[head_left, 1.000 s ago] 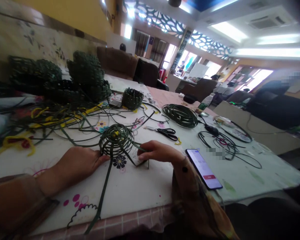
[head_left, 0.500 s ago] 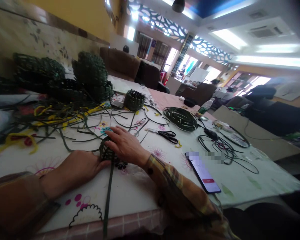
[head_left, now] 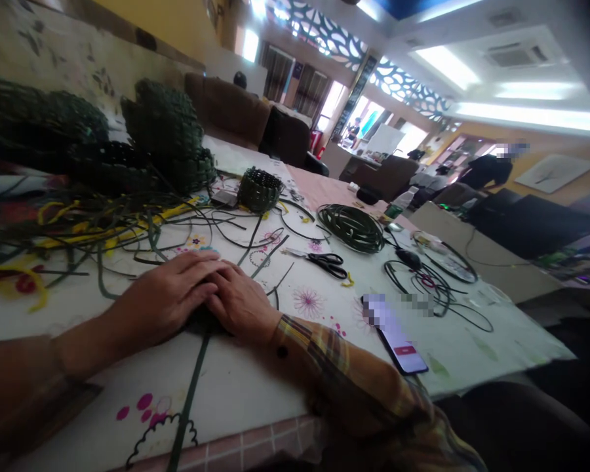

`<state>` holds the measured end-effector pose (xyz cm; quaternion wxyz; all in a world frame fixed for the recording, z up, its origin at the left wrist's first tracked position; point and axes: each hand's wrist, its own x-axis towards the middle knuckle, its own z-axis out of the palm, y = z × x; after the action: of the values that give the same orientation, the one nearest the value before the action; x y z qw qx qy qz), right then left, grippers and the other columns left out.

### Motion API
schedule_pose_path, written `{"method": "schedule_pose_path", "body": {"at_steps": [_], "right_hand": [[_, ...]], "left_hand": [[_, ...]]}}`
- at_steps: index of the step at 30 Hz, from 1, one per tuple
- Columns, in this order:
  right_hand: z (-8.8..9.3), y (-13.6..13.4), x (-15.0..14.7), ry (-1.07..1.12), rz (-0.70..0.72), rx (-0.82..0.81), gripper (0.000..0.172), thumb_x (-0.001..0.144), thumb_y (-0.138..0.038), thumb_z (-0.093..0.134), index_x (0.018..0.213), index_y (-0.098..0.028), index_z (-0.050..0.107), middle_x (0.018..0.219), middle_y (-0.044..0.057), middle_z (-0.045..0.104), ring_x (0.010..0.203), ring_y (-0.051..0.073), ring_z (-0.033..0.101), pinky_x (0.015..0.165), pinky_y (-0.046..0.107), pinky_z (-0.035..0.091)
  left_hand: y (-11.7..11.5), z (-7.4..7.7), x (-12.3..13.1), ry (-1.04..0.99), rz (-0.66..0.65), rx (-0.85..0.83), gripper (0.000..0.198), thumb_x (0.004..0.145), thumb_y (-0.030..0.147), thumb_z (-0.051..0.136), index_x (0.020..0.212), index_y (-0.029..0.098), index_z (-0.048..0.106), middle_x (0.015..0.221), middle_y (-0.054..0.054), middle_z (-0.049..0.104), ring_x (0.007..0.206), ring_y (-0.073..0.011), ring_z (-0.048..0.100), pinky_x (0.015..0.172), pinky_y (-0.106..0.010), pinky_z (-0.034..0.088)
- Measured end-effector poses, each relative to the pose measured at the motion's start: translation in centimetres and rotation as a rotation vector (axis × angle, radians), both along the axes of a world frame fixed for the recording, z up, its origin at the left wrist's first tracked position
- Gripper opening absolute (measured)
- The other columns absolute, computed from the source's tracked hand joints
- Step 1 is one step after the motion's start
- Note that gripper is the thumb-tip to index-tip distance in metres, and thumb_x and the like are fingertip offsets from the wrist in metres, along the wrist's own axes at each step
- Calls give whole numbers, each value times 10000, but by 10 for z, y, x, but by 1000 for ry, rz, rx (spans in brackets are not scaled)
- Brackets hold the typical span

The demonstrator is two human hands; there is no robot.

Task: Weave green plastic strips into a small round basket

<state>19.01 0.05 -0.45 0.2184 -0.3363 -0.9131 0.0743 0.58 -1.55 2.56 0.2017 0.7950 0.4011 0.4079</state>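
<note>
My left hand [head_left: 164,292] and my right hand [head_left: 243,305] meet near the front of the table, cupped closely over a small dark green woven basket [head_left: 206,322]. The left fingers lie across the right ones. Most of the basket is hidden beneath both palms; only a dark lower part shows. From under the hands a long green weaving strip [head_left: 189,393] runs toward the table's front edge. Beyond the right hand lie black-handled scissors [head_left: 327,263], blades pointing left.
A finished small basket [head_left: 260,190] stands farther back. Larger woven baskets [head_left: 164,131] are piled at back left, behind loose green and yellow strips [head_left: 128,226]. At right are a strip coil [head_left: 350,227], thinner loops [head_left: 423,285] and a phone [head_left: 400,337]. A person [head_left: 486,170] is in the background.
My left hand has moved from the basket's near left side up over its top, its fingers now across the right hand. The basket is now mostly covered. The view has shifted slightly.
</note>
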Motion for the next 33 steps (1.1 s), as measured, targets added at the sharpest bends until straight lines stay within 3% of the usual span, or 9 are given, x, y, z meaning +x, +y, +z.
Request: {"method": "schedule_pose_path", "body": {"at_steps": [2, 4, 9, 20, 24, 30, 33], "right_hand": [[-4, 1, 0, -20, -13, -3, 435, 1012, -360, 411, 1374, -124, 458, 1378, 152, 527, 1314, 249, 446, 1137, 424, 382], [-8, 2, 1, -104, 3, -14, 447, 998, -320, 414, 1384, -99, 463, 1375, 170, 538, 1300, 274, 466, 1127, 434, 392], [-17, 2, 1, -323, 116, -23, 436, 969, -209, 419, 1382, -95, 504, 1418, 147, 542, 1353, 286, 441, 1164, 422, 355], [-21, -3, -4, -216, -17, -285, 533, 947, -241, 486, 1450, -88, 396, 1485, 151, 483, 1380, 268, 430, 1181, 362, 343], [-22, -2, -5, -222, 25, -224, 511, 976, -248, 439, 1454, -74, 383, 1492, 141, 472, 1349, 253, 450, 1181, 369, 337], [-24, -4, -8, -164, -6, 2, 520, 967, -264, 468, 1455, -104, 388, 1447, 130, 513, 1326, 251, 458, 1126, 387, 413], [-24, -3, -9, -214, -2, -6, 479, 971, -234, 451, 1428, -92, 418, 1454, 123, 508, 1338, 240, 438, 1153, 387, 392]], "left_hand": [[12, -8, 15, 99, -144, -52, 431, 874, 382, 622, 1289, 271, 652, 1456, -42, 543, 1358, -288, 445, 1214, -402, 199], [22, -17, 26, 208, -232, -57, 450, 886, 422, 596, 1309, 275, 643, 1466, -55, 539, 1386, -313, 407, 1223, -489, 127], [26, -33, 33, 180, -205, -21, 380, 944, 384, 476, 1218, 274, 715, 1279, -73, 666, 1243, -289, 516, 1123, -411, 314], [24, -42, 29, 135, -206, 3, 386, 887, 294, 549, 1244, 317, 696, 1277, -34, 662, 1215, -292, 524, 1110, -406, 315], [23, -44, 28, 139, -205, 45, 400, 881, 271, 559, 1261, 301, 682, 1275, -40, 659, 1210, -289, 525, 1104, -400, 321], [21, -41, 29, 211, -188, 97, 387, 927, 245, 472, 1272, 259, 646, 1294, -57, 615, 1225, -273, 509, 1091, -419, 344], [20, -40, 29, 228, -176, 131, 368, 931, 250, 474, 1260, 256, 640, 1276, -59, 609, 1206, -266, 508, 1069, -419, 361]]}}
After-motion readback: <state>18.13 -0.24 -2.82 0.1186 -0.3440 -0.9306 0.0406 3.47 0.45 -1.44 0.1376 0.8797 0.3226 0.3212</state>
